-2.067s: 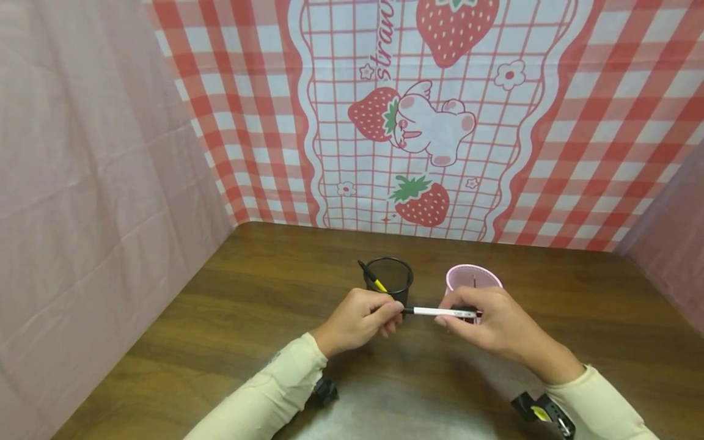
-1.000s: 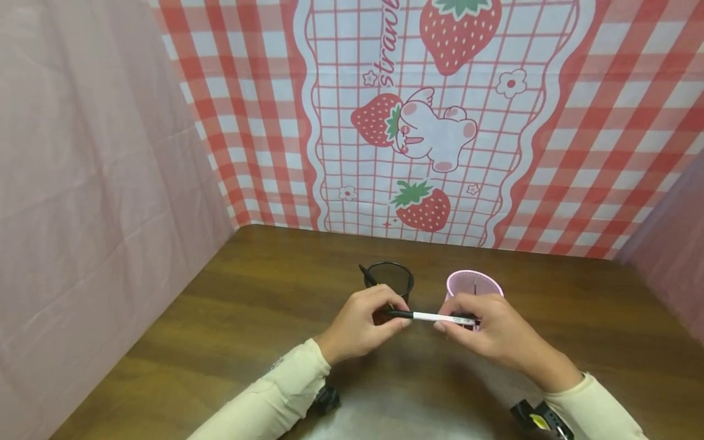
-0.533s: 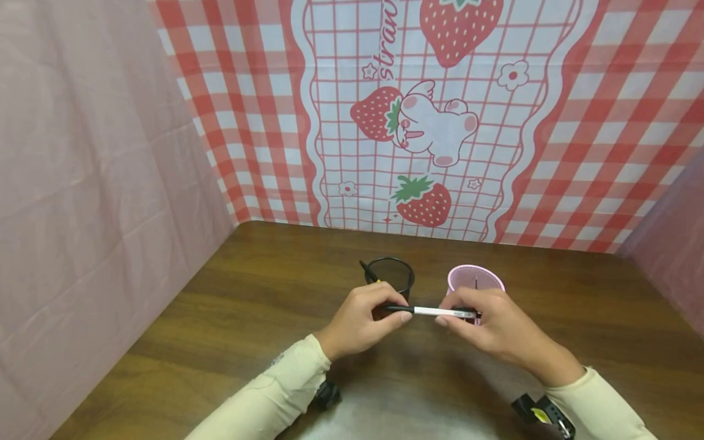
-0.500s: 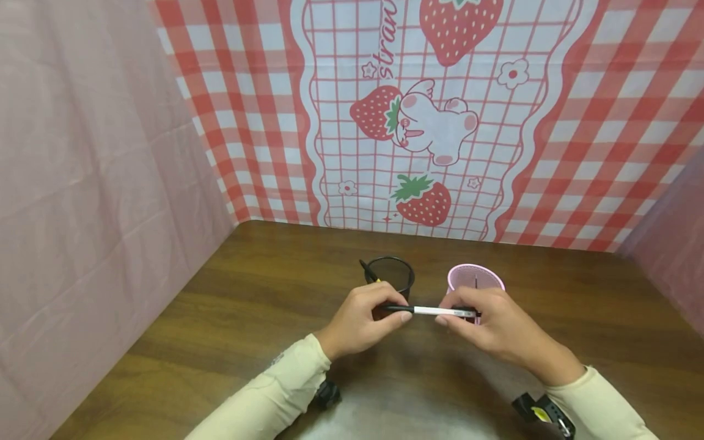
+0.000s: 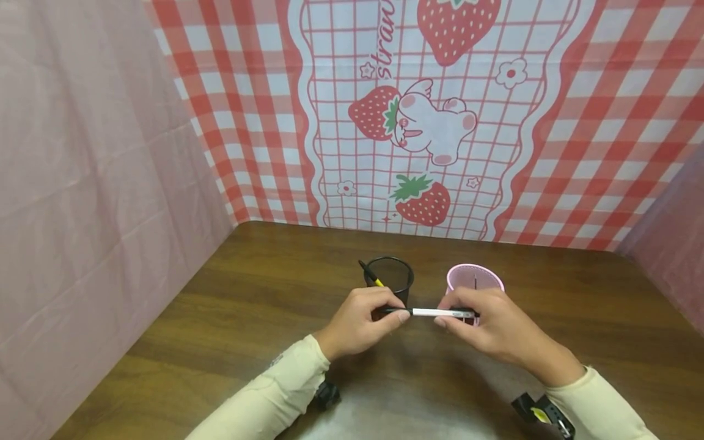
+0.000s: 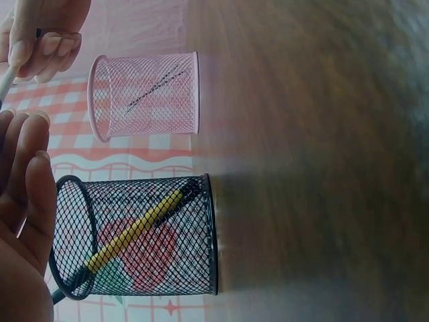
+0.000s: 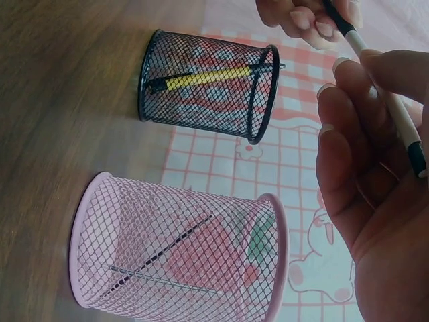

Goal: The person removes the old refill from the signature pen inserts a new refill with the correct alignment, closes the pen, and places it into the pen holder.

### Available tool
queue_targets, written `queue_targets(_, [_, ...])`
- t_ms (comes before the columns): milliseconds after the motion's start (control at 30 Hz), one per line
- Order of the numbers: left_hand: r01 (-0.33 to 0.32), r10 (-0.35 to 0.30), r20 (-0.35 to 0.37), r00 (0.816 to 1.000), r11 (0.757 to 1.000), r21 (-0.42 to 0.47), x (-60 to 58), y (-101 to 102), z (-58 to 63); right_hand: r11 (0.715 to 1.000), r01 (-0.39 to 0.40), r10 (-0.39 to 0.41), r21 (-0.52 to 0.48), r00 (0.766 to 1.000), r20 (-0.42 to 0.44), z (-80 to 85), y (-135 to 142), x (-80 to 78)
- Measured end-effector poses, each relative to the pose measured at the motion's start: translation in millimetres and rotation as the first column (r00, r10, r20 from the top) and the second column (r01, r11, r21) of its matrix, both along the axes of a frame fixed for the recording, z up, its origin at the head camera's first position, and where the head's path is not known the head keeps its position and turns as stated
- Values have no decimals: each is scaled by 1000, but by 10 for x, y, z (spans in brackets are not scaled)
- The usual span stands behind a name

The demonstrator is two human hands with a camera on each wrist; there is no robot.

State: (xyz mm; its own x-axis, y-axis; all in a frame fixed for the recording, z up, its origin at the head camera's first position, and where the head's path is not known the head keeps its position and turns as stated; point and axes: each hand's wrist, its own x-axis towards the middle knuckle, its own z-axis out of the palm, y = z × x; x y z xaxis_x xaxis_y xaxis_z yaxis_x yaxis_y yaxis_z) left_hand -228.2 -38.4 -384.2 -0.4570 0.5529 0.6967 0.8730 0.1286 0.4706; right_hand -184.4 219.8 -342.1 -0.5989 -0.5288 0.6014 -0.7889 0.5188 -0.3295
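Observation:
A white pen with black ends (image 5: 434, 312) is held level in the air between my two hands, in front of two mesh pen holders. My left hand (image 5: 360, 321) pinches its black left end between thumb and fingers. My right hand (image 5: 489, 318) grips the white barrel near the other end, which shows black past the palm in the right wrist view. Behind the left hand stands the black mesh pen holder (image 6: 144, 231), with a yellow and black pen (image 6: 134, 231) leaning inside. The pink mesh pen holder (image 7: 177, 248) is behind the right hand; two thin dark sticks (image 7: 161, 255) slant inside it.
Both holders stand upright on a brown wood-grain table (image 5: 264, 281). A red and white checked cloth with strawberries (image 5: 423, 205) hangs at the back, and a pale pink curtain (image 5: 99, 183) hangs at the left. Each wrist carries a black strapped camera (image 5: 541, 412).
The left fingers spread along the pen's black end about a second ago, showing more of it; now they close nearer its tip-side edge by the white barrel. The right hand stays nearly still.

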Motion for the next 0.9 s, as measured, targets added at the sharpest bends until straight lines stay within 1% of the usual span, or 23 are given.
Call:
queue_targets(167, [27, -28, 31, 999, 1000, 8, -6, -3, 5, 999, -33, 33, -13, 999, -37, 4, -10, -16])
queue_targets(267, [50, -50, 36, 998, 999, 6, -15, -2, 1, 998, -54, 53, -18, 998, -34, 2, -15, -17])
queue_targets(367, [69, -68, 46, 997, 998, -4, -14, 0, -1, 999, -50, 49, -17, 998, -25, 0, -14, -9])
queue_targets(533, [92, -91, 105, 990, 996, -4, 2, 9, -1, 1000, -17, 17, -7, 1000, -14, 0, -8, 3])
queue_targets(733, [89, -87, 135, 987, 996, -9, 4, 9, -25, 999, -30, 30, -10, 999, -27, -6, -11, -2])
queue_targets(900, [115, -112, 191, 975, 993, -4, 7, 3, -13, 1000, -29, 29, -4, 999, -25, -3, -9, 1])
